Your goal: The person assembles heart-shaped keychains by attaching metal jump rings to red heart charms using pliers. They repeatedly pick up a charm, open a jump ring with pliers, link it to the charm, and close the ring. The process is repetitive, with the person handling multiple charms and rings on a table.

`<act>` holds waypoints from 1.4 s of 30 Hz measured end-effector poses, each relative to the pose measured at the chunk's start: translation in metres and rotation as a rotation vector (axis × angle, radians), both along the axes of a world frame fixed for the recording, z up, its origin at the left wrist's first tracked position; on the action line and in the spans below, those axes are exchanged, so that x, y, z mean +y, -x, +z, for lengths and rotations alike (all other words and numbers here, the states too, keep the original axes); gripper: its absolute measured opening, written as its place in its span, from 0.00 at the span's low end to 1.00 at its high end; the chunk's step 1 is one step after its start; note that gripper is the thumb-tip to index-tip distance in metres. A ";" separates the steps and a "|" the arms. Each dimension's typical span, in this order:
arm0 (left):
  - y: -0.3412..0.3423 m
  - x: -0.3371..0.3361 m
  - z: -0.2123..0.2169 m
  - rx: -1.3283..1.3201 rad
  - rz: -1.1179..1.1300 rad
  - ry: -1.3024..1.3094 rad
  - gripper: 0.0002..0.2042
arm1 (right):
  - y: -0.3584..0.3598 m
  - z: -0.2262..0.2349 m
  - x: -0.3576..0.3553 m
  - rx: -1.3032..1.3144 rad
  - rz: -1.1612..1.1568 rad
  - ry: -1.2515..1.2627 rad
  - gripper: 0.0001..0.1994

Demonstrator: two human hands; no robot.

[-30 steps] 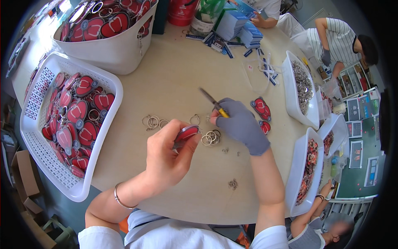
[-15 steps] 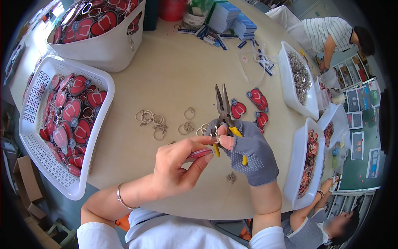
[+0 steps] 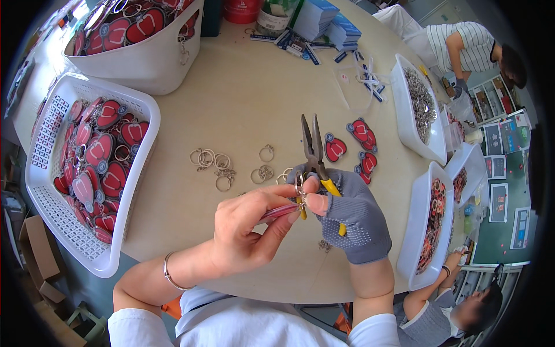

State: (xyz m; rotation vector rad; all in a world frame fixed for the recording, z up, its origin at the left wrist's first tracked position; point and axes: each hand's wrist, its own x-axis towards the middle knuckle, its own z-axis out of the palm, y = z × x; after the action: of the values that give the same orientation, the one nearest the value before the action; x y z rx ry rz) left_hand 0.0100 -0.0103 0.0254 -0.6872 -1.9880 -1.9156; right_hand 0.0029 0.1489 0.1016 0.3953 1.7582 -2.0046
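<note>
Between the thumb and fingers of my left hand [image 3: 248,231] is a red keychain charm [image 3: 281,211], held edge-on. My right hand [image 3: 355,217], in a grey dotted fingerless glove, is closed round pliers [image 3: 315,150] with yellow handles, whose bare jaws point away from me, slightly apart. Its thumb and finger also pinch a metal key ring [image 3: 299,184] with a short chain, which meets the charm's end. Fingers partly hide that joint. Beyond the hands lie a loose red charm [image 3: 335,148] and a few more charms [image 3: 362,134]. Several key rings with chains [image 3: 215,162] are left of the pliers.
At left stand a white basket [image 3: 147,124] of finished red keychains and a white bin [image 3: 139,72] of more. On the right are a tray of metal parts [image 3: 421,104] and a tray of small red pieces [image 3: 432,225]. Blue boxes [image 3: 315,20] stand at the back; two other people are at right.
Both hands keep their grips, the ring and charm staying together with only slight shifts. At the far right, the person in stripes has moved their arm and head a little.
</note>
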 end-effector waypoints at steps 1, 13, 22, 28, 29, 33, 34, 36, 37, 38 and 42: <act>0.000 0.000 0.000 -0.004 -0.003 -0.005 0.07 | 0.000 -0.001 0.000 -0.010 0.004 0.006 0.09; -0.001 -0.001 0.000 0.025 0.034 -0.019 0.07 | -0.003 -0.005 -0.001 0.002 -0.006 0.001 0.11; 0.002 -0.003 -0.001 0.183 0.084 -0.021 0.09 | -0.008 -0.002 0.001 -0.039 -0.045 0.052 0.09; 0.003 -0.002 -0.002 0.220 0.099 -0.028 0.09 | -0.015 -0.006 0.001 -0.008 -0.025 0.146 0.07; 0.003 -0.002 -0.002 0.223 0.091 -0.023 0.09 | -0.015 -0.005 0.000 -0.005 -0.022 0.150 0.07; 0.004 -0.002 -0.002 0.230 0.075 -0.010 0.09 | -0.015 0.002 -0.005 -0.009 -0.028 0.174 0.07; 0.004 -0.002 -0.001 0.233 0.075 -0.009 0.09 | -0.015 0.003 -0.006 -0.010 -0.034 0.180 0.07; 0.003 -0.001 -0.002 0.241 0.069 -0.021 0.09 | -0.015 0.003 -0.007 -0.019 -0.043 0.190 0.07; 0.003 -0.001 -0.003 0.245 0.066 -0.026 0.09 | -0.015 0.002 -0.007 -0.022 -0.048 0.195 0.07; 0.003 -0.002 -0.002 0.247 0.067 -0.020 0.10 | -0.014 0.003 -0.007 -0.036 -0.043 0.185 0.07; 0.002 -0.003 0.000 0.247 0.073 -0.015 0.09 | -0.015 0.002 -0.008 -0.051 -0.061 0.150 0.08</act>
State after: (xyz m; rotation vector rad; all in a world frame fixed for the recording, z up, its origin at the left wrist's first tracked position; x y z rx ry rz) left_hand 0.0076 -0.0129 0.0255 -0.7939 -1.8195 -1.7103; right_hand 0.0175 0.1414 0.1039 0.4511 1.5709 -2.1334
